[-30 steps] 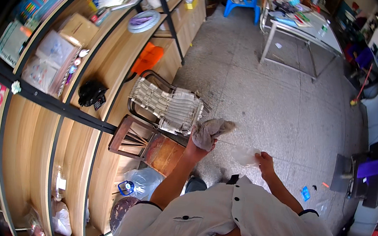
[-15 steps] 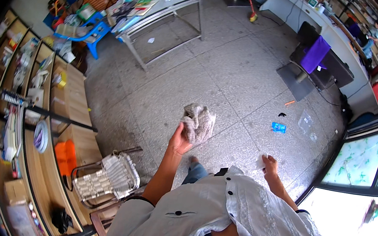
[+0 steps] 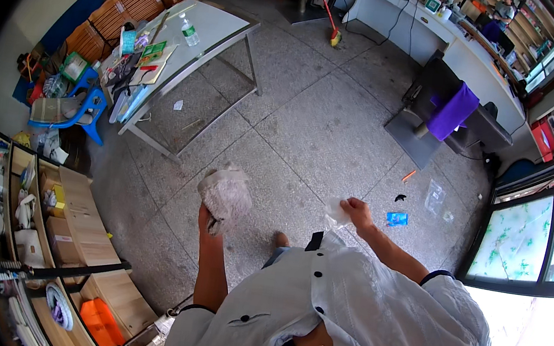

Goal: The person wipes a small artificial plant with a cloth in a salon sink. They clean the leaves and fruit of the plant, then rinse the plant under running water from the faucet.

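Observation:
A crumpled, greyish-beige cloth (image 3: pixel 227 196) is held up in front of me. My left hand (image 3: pixel 206 221) is closed on it from below, and the cloth covers most of the fingers. To the right, my right hand (image 3: pixel 357 215) pinches a small, whitish, see-through piece (image 3: pixel 336 212) that looks like thin plastic or tissue. The two hands are well apart, both above the grey floor (image 3: pixel 289 133).
On the floor at right lie a blue packet (image 3: pixel 396 219), a clear plastic bag (image 3: pixel 434 196) and an orange stick (image 3: pixel 409 176). A cluttered table (image 3: pixel 203 43) stands far left, near a blue chair (image 3: pixel 91 112). Shelves (image 3: pixel 88 215) line the left; a black salon chair (image 3: pixel 490 130) stands right.
The view has shifted and tilted up. My left hand has moved left with the cloth, which now bulges over the hand. My right hand has come inward and farther forward with the whitish piece.

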{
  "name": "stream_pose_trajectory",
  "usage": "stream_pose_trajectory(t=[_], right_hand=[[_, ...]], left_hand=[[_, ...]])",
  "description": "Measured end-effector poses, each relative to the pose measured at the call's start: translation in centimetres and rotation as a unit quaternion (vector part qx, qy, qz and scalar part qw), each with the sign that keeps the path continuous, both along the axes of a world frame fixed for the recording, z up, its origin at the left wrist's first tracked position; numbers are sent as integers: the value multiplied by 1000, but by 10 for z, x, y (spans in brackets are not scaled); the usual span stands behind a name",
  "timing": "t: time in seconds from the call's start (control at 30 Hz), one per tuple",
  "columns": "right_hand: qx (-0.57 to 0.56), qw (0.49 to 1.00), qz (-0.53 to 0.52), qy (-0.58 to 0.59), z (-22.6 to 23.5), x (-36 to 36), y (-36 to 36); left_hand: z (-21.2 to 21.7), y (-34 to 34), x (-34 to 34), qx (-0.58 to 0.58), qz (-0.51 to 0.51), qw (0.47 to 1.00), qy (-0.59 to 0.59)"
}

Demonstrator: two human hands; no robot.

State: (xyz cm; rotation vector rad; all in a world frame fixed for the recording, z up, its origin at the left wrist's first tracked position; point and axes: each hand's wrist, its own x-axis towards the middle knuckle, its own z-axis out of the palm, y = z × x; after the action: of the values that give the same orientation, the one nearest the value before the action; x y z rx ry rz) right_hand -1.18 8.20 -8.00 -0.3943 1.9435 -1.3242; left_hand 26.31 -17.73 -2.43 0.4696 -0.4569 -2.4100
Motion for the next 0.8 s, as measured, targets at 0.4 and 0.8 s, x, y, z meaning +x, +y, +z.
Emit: stream_pose_trajectory(t=[0.4,0.8], right_hand=[[73,958,-277,0,-19,-239,-126],[-35,979,134,148,113,-487,-486]], left_hand=[[37,-220,-325,-142,-56,987,-38],[72,-444,-556,-19,-22,997,68]])
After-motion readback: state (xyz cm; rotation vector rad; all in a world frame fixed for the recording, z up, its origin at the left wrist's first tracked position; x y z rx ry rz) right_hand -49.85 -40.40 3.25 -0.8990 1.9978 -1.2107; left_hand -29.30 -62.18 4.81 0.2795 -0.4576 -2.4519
